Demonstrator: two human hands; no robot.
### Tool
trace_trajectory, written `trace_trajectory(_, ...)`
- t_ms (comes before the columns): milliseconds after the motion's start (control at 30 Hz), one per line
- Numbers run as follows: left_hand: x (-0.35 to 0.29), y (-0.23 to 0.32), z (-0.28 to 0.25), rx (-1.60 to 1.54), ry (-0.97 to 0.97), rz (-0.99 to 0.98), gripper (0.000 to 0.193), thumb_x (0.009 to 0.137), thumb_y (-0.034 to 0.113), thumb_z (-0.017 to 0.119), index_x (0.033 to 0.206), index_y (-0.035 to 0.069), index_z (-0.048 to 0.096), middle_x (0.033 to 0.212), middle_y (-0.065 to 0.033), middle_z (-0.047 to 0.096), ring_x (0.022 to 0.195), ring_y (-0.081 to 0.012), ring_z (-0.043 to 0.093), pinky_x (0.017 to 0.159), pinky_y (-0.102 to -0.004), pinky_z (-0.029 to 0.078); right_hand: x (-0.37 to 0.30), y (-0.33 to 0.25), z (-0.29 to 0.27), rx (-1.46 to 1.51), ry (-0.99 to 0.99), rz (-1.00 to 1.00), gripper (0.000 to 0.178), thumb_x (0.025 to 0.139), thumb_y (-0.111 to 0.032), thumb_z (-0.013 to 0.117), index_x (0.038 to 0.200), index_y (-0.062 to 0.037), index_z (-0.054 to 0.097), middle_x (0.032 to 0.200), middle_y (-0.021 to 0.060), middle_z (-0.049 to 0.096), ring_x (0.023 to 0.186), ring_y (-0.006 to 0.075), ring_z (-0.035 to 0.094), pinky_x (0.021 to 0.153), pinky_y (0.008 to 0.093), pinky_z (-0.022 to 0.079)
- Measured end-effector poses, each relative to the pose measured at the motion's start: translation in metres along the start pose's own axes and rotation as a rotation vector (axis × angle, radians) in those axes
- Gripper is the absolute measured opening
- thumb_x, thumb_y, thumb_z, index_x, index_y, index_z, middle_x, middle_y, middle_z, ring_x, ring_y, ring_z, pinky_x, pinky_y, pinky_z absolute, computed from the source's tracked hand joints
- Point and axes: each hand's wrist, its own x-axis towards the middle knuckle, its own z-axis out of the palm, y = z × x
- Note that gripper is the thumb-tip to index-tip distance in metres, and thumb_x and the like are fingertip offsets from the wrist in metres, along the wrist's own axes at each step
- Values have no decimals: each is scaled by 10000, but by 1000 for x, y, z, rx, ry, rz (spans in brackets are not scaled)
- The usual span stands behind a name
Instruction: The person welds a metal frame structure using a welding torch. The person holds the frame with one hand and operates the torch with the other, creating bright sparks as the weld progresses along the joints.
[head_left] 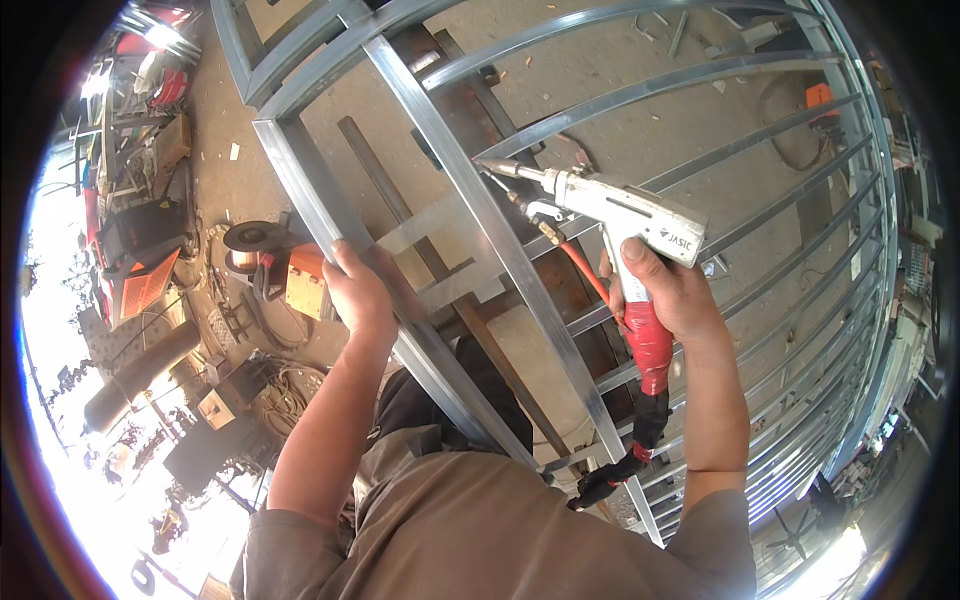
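White torch [632,212], handle red-wrapped lower down: right hand [672,295] has fingers closed round it. Nozzle [500,168] at steel frame's [535,300] inner bar; contact hard to tell. Left hand [358,292]: fingers curled over frame's left rail [297,170]. Spool [253,238] left of frame.

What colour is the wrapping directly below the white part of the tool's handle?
The wrapping is red, best seen in the head view.

The floor [215,100] is a grey-brown, littered surface. At the left, a small white scrap [234,151] lies flat on it. Lower left, cables [288,400] rest on it in loose coils. At the far side, a thin strip [678,34] and scattered small bits [528,61] lie on it.
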Motion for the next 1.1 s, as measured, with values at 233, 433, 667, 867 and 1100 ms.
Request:
trace_trajectory(233,-5,3,5,-3,2,-7,703,1109,554,370,1454,-38,525,1363,-267,645,1244,-421,635,1046,-481,490,0,1,0,-15,-23,-45,475,1059,-390,676,1316,3,611,909,92,671,630,145,673,546,297,564)
trace_trajectory(433,-1,0,1,10,3,-4,698,1108,553,366,1441,-37,530,1327,-257,660,1205,-414,653,1023,-486,501,2,5,4,7,-19,-84,419,1074,-338,660,1307,7,617,897,87,664,624,144,670,546,295,562)
trace_trajectory(667,-6,5,1,-39,-19,-21,715,1106,561,361,1440,-49,529,1321,-269,661,1201,-422,657,1027,-489,501,1,5,3,8,-27,-72,433,1076,-304,673,1346,26,603,871,58,669,625,123,671,551,291,549)
trace_trajectory(867,0,-2,3,-24,43,7,604,1114,527,401,1392,8,540,1112,-169,674,913,-289,681,783,-414,562,-1,5,2,-3,-36,-80,413,1081,-273,666,1353,28,595,868,55,668,625,120,670,556,293,554)
trace_trajectory(1100,3,-4,2,-14,22,11,682,1110,548,377,1420,-39,533,1267,-243,660,1129,-384,653,970,-458,511,-5,5,1,-29,-49,-61,406,1077,-300,652,1313,27,609,895,92,665,632,147,668,557,300,560)
